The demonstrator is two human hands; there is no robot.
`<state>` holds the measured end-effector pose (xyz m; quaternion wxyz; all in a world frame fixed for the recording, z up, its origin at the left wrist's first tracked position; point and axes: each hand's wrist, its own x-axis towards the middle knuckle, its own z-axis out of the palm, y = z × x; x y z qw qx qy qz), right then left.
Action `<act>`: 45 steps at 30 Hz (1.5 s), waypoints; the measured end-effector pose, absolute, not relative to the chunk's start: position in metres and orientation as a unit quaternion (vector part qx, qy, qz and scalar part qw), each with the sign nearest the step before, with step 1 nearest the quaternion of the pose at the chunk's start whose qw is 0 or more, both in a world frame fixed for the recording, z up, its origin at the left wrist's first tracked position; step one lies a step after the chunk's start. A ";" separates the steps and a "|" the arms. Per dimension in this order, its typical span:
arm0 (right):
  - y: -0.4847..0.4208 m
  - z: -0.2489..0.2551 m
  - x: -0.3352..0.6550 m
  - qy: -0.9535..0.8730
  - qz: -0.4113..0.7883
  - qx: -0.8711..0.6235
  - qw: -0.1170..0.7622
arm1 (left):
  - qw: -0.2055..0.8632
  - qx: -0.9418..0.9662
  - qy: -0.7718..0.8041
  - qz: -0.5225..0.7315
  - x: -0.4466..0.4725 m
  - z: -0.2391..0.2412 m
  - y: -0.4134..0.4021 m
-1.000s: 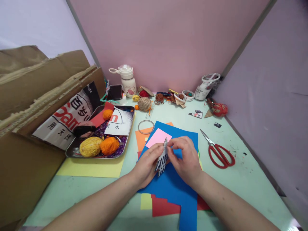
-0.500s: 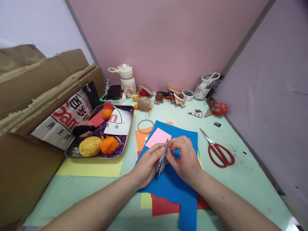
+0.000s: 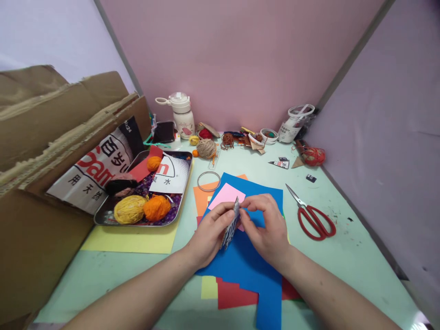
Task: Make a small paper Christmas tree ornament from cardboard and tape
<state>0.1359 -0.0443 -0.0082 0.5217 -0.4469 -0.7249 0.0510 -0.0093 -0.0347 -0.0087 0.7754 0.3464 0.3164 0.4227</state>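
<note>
Both my hands meet over a blue paper sheet at the table's middle. My left hand pinches a small printed black-and-white paper piece, held on edge between thumb and fingers. My right hand grips the same piece from the right side with its fingertips near the top. A pink square of paper lies on the blue sheet just beyond my fingers. More coloured sheets, orange, red and yellow, stick out from under the blue one.
Red-handled scissors lie to the right. A metal tray with yarn balls sits at left on a yellow sheet, beside cardboard boxes. A bottle, twine ball, wire ring and a jar line the back.
The printed piece has turned more edge-on between my hands. My right hand's fingers have shifted slightly along it; both hands stay over the blue sheet.
</note>
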 end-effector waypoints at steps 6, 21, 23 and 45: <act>-0.046 -0.008 0.136 -0.729 0.042 -0.425 0.535 | 0.725 0.431 0.323 0.429 -0.013 -0.014 -0.032; -0.045 -0.007 0.135 -0.745 0.014 -0.431 0.509 | 0.711 0.464 0.318 0.421 -0.011 -0.019 -0.033; -0.045 -0.007 0.135 -0.745 0.014 -0.433 0.508 | 0.713 0.462 0.318 0.420 -0.011 -0.019 -0.033; -0.043 -0.010 0.139 -0.769 -0.016 -0.426 0.475 | 0.868 0.199 0.324 0.319 -0.012 -0.009 -0.035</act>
